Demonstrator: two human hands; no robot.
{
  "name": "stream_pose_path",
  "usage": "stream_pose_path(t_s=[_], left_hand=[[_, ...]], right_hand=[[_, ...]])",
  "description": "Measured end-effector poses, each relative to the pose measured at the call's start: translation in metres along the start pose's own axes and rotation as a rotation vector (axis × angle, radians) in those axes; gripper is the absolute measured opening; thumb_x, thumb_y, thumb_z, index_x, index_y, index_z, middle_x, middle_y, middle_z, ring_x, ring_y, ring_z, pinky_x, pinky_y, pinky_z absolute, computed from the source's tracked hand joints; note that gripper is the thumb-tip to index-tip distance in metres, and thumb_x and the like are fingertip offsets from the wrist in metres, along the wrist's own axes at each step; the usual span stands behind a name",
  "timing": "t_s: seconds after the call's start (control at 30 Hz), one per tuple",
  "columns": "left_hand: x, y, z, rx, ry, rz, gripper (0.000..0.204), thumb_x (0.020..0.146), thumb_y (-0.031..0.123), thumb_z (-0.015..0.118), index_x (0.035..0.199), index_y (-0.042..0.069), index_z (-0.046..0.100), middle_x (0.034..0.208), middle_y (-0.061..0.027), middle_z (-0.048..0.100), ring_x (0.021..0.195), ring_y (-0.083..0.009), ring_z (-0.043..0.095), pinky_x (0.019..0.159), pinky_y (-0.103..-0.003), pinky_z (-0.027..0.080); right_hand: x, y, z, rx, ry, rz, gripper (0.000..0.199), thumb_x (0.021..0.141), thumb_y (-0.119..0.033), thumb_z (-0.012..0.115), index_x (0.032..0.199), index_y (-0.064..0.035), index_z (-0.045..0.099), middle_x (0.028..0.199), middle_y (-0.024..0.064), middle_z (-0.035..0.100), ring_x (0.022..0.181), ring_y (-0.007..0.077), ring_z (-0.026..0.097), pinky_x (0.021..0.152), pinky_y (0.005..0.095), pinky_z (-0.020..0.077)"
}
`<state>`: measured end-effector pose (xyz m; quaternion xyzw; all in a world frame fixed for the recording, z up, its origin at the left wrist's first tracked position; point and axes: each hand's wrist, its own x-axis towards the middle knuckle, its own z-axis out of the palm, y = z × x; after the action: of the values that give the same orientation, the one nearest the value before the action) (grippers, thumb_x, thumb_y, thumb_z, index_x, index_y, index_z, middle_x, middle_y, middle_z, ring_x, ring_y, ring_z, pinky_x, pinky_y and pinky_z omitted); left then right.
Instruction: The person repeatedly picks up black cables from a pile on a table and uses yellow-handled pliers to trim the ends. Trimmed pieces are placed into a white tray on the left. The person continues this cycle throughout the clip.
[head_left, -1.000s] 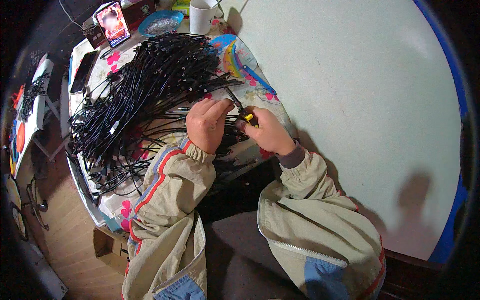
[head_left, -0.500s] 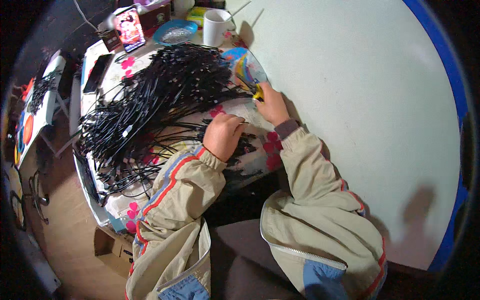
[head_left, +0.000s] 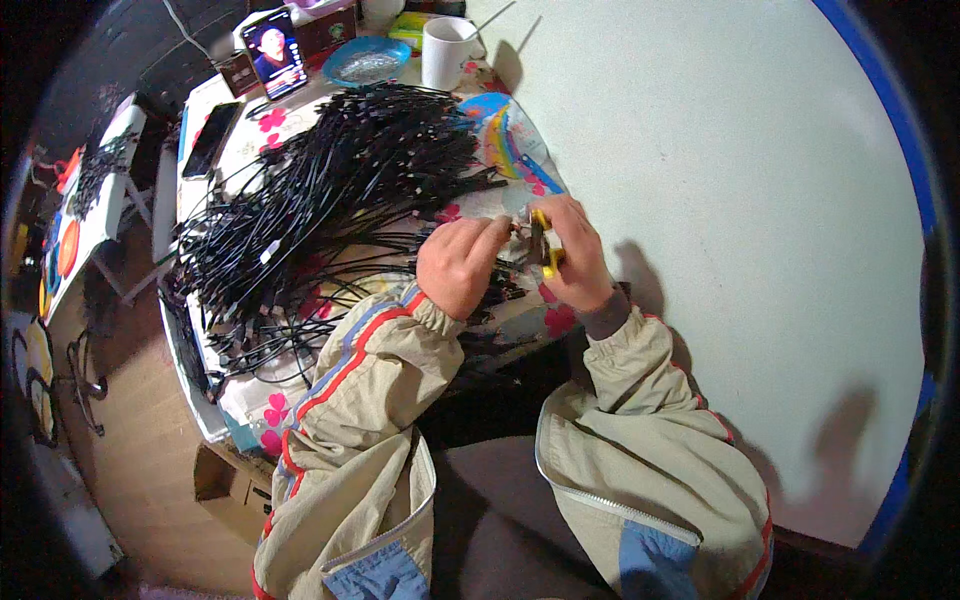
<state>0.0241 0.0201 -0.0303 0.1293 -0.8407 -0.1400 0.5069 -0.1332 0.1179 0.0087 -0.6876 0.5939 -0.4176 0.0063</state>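
While the right hand (head_left: 575,255) grips yellow pliers (head_left: 541,242), the left hand (head_left: 458,262) pinches a cable (head_left: 500,232) beside them.

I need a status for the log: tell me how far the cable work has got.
Done: cannot tell; no finished batch shows apart. In hand: the right hand grips a yellow tool, the left hand meeting it at a cable end. Left: a big heap of black cables covers the table.

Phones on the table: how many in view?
2. One phone stands propped at the far edge with its screen lit. A dark phone lies flat left of the black cable pile. Others may be hidden under the cables.
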Motion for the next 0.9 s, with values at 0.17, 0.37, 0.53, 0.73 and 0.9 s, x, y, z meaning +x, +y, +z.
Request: stream_pose_path(t_s=[0.17, 0.37, 0.53, 0.73, 0.9], left_hand=[[-0.004, 0.002, 0.004, -0.195, 0.016, -0.267, 0.021, 0.087, 0.004, 0.067, 0.109, 0.005, 0.066, 0.080, -0.0137, 0.061, 0.066, -0.0328, 0.062, 0.055, -0.039, 0.048], [-0.004, 0.004, 0.006, -0.211, 0.089, -0.304, 0.017, 0.087, 0.003, 0.068, 0.104, 0.004, 0.066, 0.080, -0.0146, 0.064, 0.066, -0.0340, 0.063, 0.057, -0.038, 0.049], [-0.007, 0.007, 0.007, -0.166, 0.100, -0.345, 0.014, 0.088, 0.005, 0.068, 0.100, 0.003, 0.065, 0.084, -0.0154, 0.067, 0.069, -0.0332, 0.066, 0.059, -0.038, 0.051], [-0.005, 0.010, 0.004, -0.242, 0.071, -0.428, 0.014, 0.090, 0.005, 0.067, 0.103, 0.004, 0.063, 0.082, -0.0160, 0.066, 0.069, -0.0331, 0.066, 0.060, -0.036, 0.051], [-0.007, 0.012, 0.004, -0.391, 0.064, -0.539, 0.014, 0.091, 0.004, 0.065, 0.104, 0.003, 0.062, 0.082, -0.0152, 0.066, 0.069, -0.0280, 0.067, 0.062, -0.033, 0.051]], right_hand=[[-0.014, -0.008, 0.009, 0.730, -0.014, 0.836, 0.025, 0.093, -0.008, 0.060, 0.117, -0.0011, 0.059, 0.105, 0.0048, 0.066, 0.096, 0.0127, 0.061, 0.086, 0.0289, 0.0484], [-0.021, -0.031, 0.009, 0.785, -0.230, 0.869, 0.030, 0.091, -0.013, 0.063, 0.118, -0.0008, 0.058, 0.096, 0.0017, 0.063, 0.087, 0.0103, 0.055, 0.079, 0.0287, 0.0459], [-0.020, -0.038, 0.016, 0.672, -0.244, 0.848, 0.036, 0.091, -0.013, 0.062, 0.123, 0.0011, 0.055, 0.098, 0.0061, 0.064, 0.088, 0.0147, 0.057, 0.081, 0.0322, 0.0473], [-0.023, -0.038, 0.027, 0.576, -0.121, 0.713, 0.031, 0.089, -0.012, 0.062, 0.117, 0.0009, 0.055, 0.095, 0.0086, 0.063, 0.086, 0.0171, 0.058, 0.080, 0.0340, 0.0484], [-0.020, -0.031, 0.023, 0.607, 0.025, 0.722, 0.020, 0.089, -0.009, 0.064, 0.106, -0.0003, 0.056, 0.091, 0.0066, 0.063, 0.084, 0.0130, 0.058, 0.076, 0.0301, 0.0478]])
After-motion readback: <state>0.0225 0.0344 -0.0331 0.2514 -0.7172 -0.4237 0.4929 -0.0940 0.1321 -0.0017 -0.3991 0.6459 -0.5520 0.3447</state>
